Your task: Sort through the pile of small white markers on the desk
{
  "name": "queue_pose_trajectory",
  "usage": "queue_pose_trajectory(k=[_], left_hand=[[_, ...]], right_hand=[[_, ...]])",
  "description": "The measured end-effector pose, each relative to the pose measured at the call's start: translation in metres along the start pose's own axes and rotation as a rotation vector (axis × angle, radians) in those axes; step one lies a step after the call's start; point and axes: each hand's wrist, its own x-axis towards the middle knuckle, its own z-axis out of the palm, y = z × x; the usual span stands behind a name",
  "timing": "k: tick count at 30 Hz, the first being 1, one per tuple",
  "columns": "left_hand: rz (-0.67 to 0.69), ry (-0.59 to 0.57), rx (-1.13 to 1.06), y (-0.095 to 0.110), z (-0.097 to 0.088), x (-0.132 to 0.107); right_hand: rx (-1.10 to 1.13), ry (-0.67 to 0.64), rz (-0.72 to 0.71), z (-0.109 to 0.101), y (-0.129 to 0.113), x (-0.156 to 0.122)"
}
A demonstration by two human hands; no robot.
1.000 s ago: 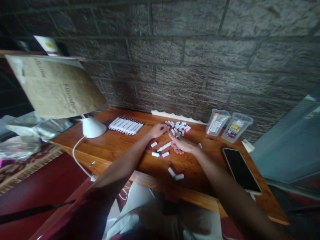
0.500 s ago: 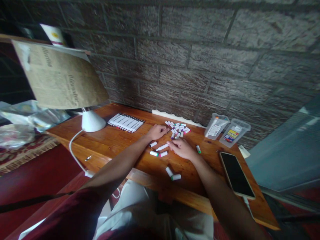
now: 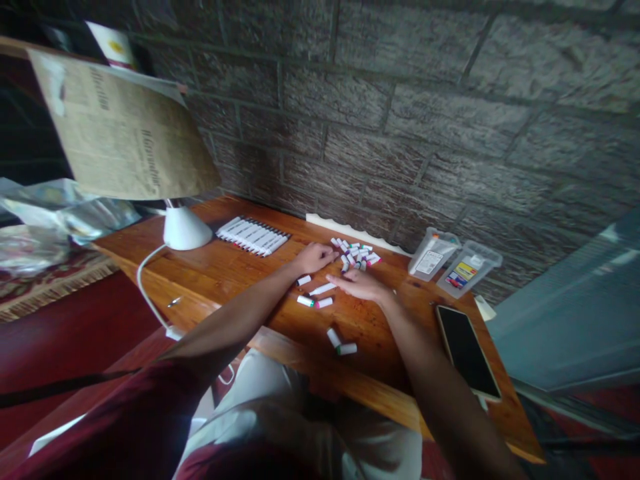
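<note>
- A dark red sleeve [image 3: 125, 427] is being seen closest to the camera, with both bare forearms being stretched out over the wooden worktop [image 3: 240, 273].
- Two short white marker pieces [image 3: 339, 343] are being left near the front edge, just beside each other; a dark phone [image 3: 467, 350] is being left face up well to their right.
- Further in, a green-tipped piece [image 3: 305, 301] and a pink-tipped piece [image 3: 324, 303] are being left end to end, with a long white marker [image 3: 323, 289] lying just behind them.
- The right hand [image 3: 357, 283] is being held palm down low over the worktop, its fingers [image 3: 339, 278] being stretched out flat and close together towards the end of the long white marker; nothing is being pinched.
- The left hand [image 3: 314, 257] is being rested on the worktop, its fingers being bunched at the near edge of the pile of caps [image 3: 357, 253]; whether a cap is being pinched cannot be told.
- The pile of caps is being kept near the back of the worktop, just beyond both hands.
- To the left, a row of white markers [image 3: 253, 235] is being kept side by side, beside a white lamp base [image 3: 186, 228] under a paper shade [image 3: 120, 133].
- To the right, two clear plastic boxes [image 3: 450, 260] are being leaned near the brick wall [image 3: 400, 100].
</note>
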Motion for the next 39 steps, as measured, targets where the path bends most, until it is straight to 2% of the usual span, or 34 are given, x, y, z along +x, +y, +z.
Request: queue_pose_trajectory(k=[4, 18, 30, 34, 39], left_hand=[[-0.009, -0.001, 0.005, -0.001, 0.001, 0.000], [0.025, -0.006, -0.024, 0.003, 0.000, 0.001], [0.025, 0.003, -0.033, 0.006, 0.001, 0.003], [0.029, -0.046, 0.030, 0.009, 0.001, 0.004], [0.033, -0.163, 0.113, 0.018, -0.001, 0.003]], right_hand=[[0.028, 0.107, -0.087, 0.011, 0.005, -0.011], [-0.038, 0.103, -0.182, 0.013, 0.006, -0.012], [-0.049, 0.081, -0.174, 0.010, 0.002, -0.016], [-0.105, 0.054, -0.180, 0.009, -0.004, -0.020], [-0.256, 0.106, -0.203, 0.008, -0.011, -0.022]])
